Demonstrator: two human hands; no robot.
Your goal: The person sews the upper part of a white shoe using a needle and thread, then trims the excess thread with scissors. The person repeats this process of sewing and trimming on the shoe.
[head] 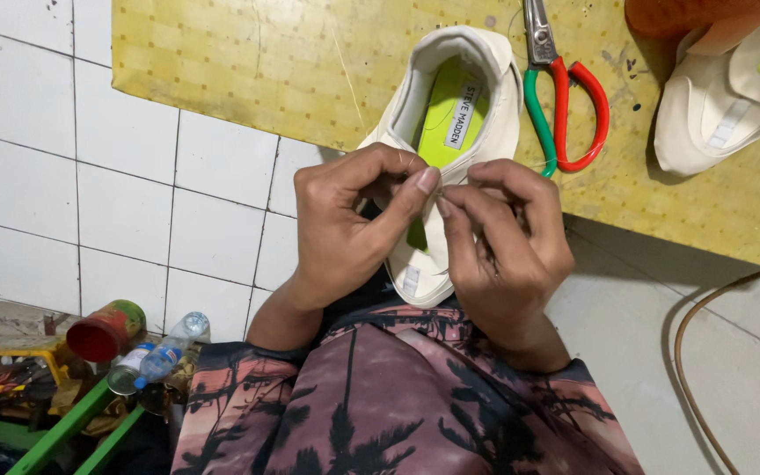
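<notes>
A cream-white shoe [485,97] with a lime-green insole lies with its heel on the yellow work board [248,62] and its toe toward my lap. My left hand [354,220] and my right hand [503,237] meet over the middle of the shoe, thumbs and forefingers pinched together on something very small; a fine thread seems to run from them, but I cannot tell for sure. Both hands cover the shoe's midsection. Scissors [565,97] with one green and one red handle lie on the board just right of the shoe.
A second cream shoe [714,114] lies at the board's right end, under an orange cloth [688,13]. White floor tiles surround the board. At lower left sit a red-lidded tin [103,330], plastic bottles [164,352] and a green frame. A brown cable [697,352] curves at right.
</notes>
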